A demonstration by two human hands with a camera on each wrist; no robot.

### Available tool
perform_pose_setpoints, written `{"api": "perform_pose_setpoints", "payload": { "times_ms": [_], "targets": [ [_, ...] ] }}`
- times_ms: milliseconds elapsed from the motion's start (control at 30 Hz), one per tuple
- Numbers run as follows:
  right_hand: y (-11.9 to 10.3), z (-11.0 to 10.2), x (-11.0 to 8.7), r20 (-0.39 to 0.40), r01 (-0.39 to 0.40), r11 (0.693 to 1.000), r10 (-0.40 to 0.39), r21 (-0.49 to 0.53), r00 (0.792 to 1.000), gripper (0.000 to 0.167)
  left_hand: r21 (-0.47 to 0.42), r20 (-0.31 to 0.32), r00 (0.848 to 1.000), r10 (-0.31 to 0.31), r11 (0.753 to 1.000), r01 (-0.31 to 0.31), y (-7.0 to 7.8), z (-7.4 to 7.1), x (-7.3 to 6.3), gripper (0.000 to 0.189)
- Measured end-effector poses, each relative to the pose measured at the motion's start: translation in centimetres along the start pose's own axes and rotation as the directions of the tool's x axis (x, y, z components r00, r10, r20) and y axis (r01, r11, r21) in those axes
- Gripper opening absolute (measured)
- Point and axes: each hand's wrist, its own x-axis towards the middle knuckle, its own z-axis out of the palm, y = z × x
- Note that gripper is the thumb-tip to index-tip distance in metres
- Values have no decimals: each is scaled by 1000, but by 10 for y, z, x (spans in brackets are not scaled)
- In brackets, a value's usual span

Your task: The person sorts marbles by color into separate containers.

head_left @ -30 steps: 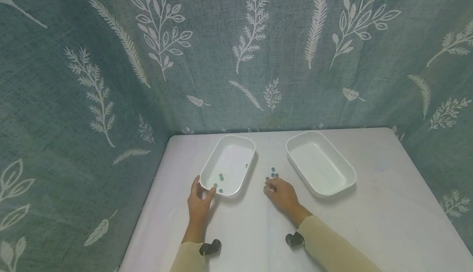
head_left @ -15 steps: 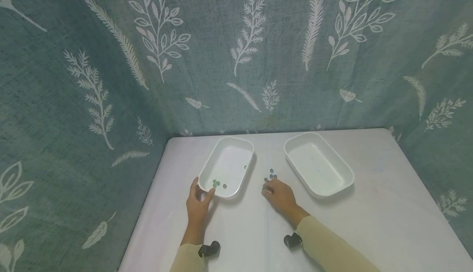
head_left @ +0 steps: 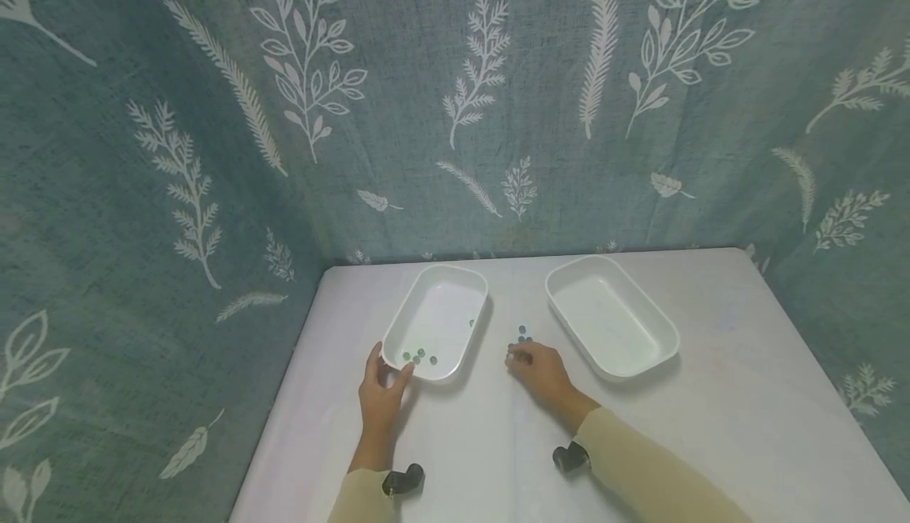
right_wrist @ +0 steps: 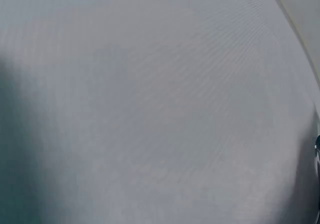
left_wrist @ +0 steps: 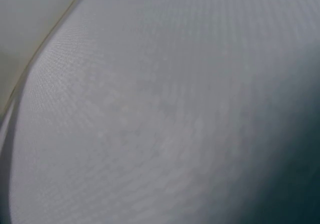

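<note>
My left hand (head_left: 380, 398) holds the near left corner of a white oblong tray (head_left: 442, 310), thumb at the near rim and fingers along its outer left side. Several small greenish marbles (head_left: 433, 360) lie near that corner, and a single one sits by the right wall. On the cloth between the trays, my right hand (head_left: 547, 374) has its fingers curled and tips together, seemingly pinching one marble that they mostly hide. Just beyond the fingertips lie several blue-grey marbles (head_left: 522, 329). Neither wrist view shows fingers clearly.
A second white tray (head_left: 610, 314) stands angled to the right of my right hand, with no marbles visible in it. White cloth (head_left: 469, 452) covers the table. Leaf-patterned green fabric (head_left: 412, 112) hangs behind the table and at its sides.
The marbles inside the left tray have rolled toward its near corner and spread apart. My right fingertips have closed over the nearest marble on the cloth. My left hand stays at the tray corner.
</note>
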Motion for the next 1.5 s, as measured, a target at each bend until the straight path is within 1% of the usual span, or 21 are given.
{"api": "perform_pose_setpoints", "payload": {
  "times_ms": [200,300,433,567,700,867,967,1100,1233,1400,1500],
  "targets": [
    [-9,-1,-2,-2,-1,999,1,44,1000,20,11,-2,1000,-16,1000,16,2,0,-1,79],
    [-16,0,-3,13,-38,996,37,74,999,18,5,8,1000,-13,1000,13,1,1,-1,80],
    [-23,3,-2,26,-76,994,74,82,997,19,-1,17,1000,-13,1000,13,-1,1,-1,81],
    [-29,6,1,21,-50,996,49,78,999,19,-2,16,1000,-13,1000,13,-2,1,0,81],
    [-35,9,3,30,-54,997,53,61,998,19,6,11,1000,-6,1000,6,-3,0,0,81],
    [-39,13,6,38,-57,997,55,49,998,18,-8,9,1000,24,1000,-24,-3,0,0,81],
    [-41,16,8,34,-42,998,40,51,999,19,-15,9,999,35,999,-35,-3,0,0,81],
    [-45,21,10,44,-45,998,43,51,998,22,-20,8,999,33,999,-32,-2,-2,1,81],
    [-51,26,12,67,-58,996,53,74,996,27,-21,16,999,28,999,-27,-3,-2,2,83],
    [-61,30,12,85,-60,997,55,56,995,27,-16,22,1000,7,1000,-6,-4,0,1,84],
    [-64,34,12,86,-49,998,45,48,995,27,-18,21,1000,12,1000,-11,-3,-1,1,83]
  ]
}}
